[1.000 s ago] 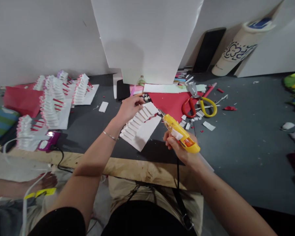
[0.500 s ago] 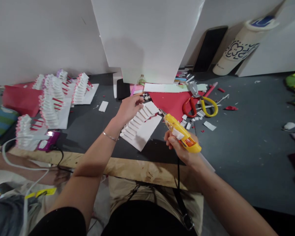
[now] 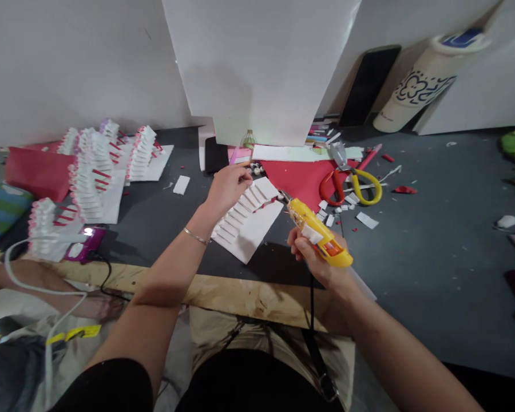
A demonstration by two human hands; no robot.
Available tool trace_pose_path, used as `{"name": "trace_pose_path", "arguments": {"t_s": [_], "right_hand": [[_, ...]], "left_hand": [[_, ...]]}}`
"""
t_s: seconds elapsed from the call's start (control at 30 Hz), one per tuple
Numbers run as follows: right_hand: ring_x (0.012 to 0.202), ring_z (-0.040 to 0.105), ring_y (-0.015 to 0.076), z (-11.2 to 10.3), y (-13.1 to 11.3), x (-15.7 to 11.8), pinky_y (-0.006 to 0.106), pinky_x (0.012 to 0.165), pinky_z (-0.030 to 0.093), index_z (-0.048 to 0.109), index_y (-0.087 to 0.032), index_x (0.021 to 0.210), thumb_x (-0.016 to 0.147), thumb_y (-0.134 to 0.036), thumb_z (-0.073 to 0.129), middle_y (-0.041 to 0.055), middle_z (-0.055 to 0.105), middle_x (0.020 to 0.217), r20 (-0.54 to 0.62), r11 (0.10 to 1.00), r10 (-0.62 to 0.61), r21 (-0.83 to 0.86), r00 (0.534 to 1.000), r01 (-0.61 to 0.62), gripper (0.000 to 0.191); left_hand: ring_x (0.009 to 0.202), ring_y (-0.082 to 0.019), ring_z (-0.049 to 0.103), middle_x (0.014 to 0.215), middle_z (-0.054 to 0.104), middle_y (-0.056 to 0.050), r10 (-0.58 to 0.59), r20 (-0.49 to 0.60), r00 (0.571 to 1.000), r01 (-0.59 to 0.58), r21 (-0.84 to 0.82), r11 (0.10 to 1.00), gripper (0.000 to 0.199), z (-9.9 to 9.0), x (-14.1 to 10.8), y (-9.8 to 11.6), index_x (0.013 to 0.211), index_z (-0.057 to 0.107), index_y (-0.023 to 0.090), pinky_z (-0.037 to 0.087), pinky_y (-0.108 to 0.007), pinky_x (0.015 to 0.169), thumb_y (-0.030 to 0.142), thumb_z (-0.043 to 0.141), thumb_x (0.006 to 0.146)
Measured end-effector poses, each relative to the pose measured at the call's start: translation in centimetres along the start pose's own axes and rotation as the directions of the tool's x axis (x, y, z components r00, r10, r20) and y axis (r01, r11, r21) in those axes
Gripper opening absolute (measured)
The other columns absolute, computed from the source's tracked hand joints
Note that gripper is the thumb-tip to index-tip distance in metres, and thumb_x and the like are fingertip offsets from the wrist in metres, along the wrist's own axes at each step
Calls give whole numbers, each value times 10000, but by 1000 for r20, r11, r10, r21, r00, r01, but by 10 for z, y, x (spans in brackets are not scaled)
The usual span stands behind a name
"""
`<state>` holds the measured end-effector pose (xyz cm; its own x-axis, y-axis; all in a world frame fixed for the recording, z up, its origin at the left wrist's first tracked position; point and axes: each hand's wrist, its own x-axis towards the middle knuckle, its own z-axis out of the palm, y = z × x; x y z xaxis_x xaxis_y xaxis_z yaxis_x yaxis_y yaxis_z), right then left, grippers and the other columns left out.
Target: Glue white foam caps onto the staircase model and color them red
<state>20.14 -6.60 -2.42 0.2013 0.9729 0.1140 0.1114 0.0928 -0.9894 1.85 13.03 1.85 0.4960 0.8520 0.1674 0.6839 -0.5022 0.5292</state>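
My right hand (image 3: 315, 254) is wrapped round a yellow hot glue gun (image 3: 315, 232). The gun's metal nozzle points up and left, close to the upper right end of a small white staircase model (image 3: 240, 214). This model has a curved row of white steps on a white board (image 3: 257, 237), with bits of red beneath the upper steps. Over its upper left side is my left hand (image 3: 227, 189), fingers curled and thumb pressed to fingertips. Whatever may be in that pinch is too small to make out. Several small white pieces (image 3: 256, 169) lie just beyond the fingers.
Red-and-yellow-handled scissors (image 3: 354, 183) lie on red paper (image 3: 298, 177) among white scraps. A phone (image 3: 369, 86) and a cream tumbler (image 3: 420, 86) lean at the back right. Several finished-looking staircase models (image 3: 88, 177) stand left, near a purple power bank (image 3: 84, 245) and another person's arm (image 3: 51, 292).
My left fingers have drawn together a little, and the left wrist has shifted slightly right. The glue gun stays in nearly the same place by the staircase model.
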Motion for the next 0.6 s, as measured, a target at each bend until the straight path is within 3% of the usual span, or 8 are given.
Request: {"name": "trace_pose_path", "arguments": {"t_s": [0.13,0.27,0.33,0.43,0.6], "right_hand": [[487,543,120,1,-7,1,254,450,459,664,-226,721,833,-685,702,-3,644,644,-5,998,51,36,999,-51,475],[489,569,119,1,-8,1,239,461,490,661,-215,739,797,-709,723,-5,649,630,-43,986,138,98,990,-133,501],[504,585,117,-1,-8,3,234,488,508,656,-213,743,814,-723,702,-8,648,627,-66,983,137,134,988,-127,516],[597,656,130,-4,-4,10,250,584,574,651,-218,776,849,-720,679,-1,689,700,-87,974,102,209,991,-82,508],[864,764,195,-6,10,30,365,822,657,624,-229,771,798,-757,714,31,759,889,-173,911,137,408,975,-55,537]], "left_hand": [[956,-214,678,1009,744,-93,-32,-56,998,32,9,999,107,-6,-2,3,895,729,193,491,-347,883,168,630,865],[909,-202,686,1006,758,-92,-155,-80,985,150,-65,987,190,-18,-13,-6,1008,722,185,512,-334,859,221,549,939],[885,-197,695,995,760,-99,-259,9,966,256,-169,952,216,-22,-21,-15,1005,710,172,527,-325,824,245,510,967],[860,-190,703,1008,760,-119,-391,182,902,431,-339,836,242,-23,-35,-30,1025,693,159,542,-314,768,305,502,990],[803,-179,688,977,751,-133,-396,370,840,537,-468,702,308,-24,-53,-41,1011,701,154,541,-313,715,438,591,961]]}}
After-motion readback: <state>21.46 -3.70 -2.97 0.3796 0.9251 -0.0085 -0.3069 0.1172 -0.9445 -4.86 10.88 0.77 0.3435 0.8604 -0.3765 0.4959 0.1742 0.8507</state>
